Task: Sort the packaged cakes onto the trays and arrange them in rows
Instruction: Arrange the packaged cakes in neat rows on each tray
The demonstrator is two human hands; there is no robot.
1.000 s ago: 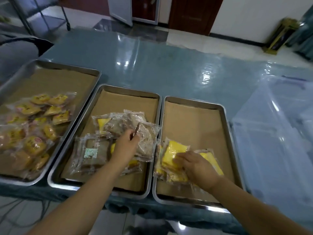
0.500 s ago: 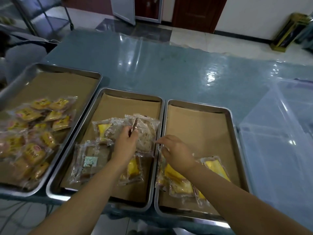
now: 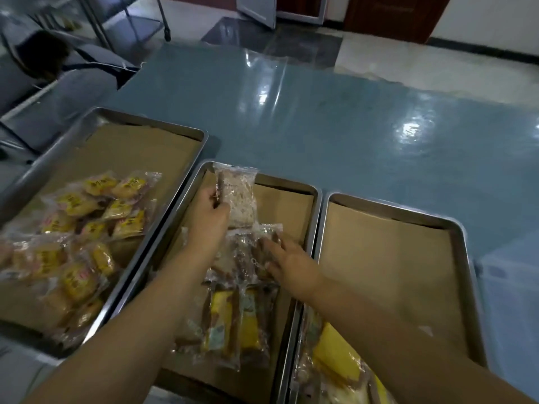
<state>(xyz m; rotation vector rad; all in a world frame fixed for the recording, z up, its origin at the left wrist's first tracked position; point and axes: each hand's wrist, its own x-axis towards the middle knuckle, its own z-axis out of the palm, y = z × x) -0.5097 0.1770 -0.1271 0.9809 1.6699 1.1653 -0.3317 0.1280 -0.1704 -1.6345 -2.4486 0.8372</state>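
Three metal trays lined with brown paper stand side by side. Over the far end of the middle tray, my left hand grips a pale speckled packaged cake and holds it upright. My right hand lies with fingers spread on a brown packaged cake in the middle tray's pile. Yellow packaged cakes lie nearer me in that tray. The left tray holds a heap of several yellow-labelled cakes. The right tray has yellow cakes at its near left corner.
The trays sit on a glossy blue-grey table. A clear plastic bin stands at the right edge. Dark chairs stand beyond the table's left side.
My left hand lifted the pale cake from the pile toward the middle tray's far end. My right hand left the right tray and came down on the middle tray's pile.
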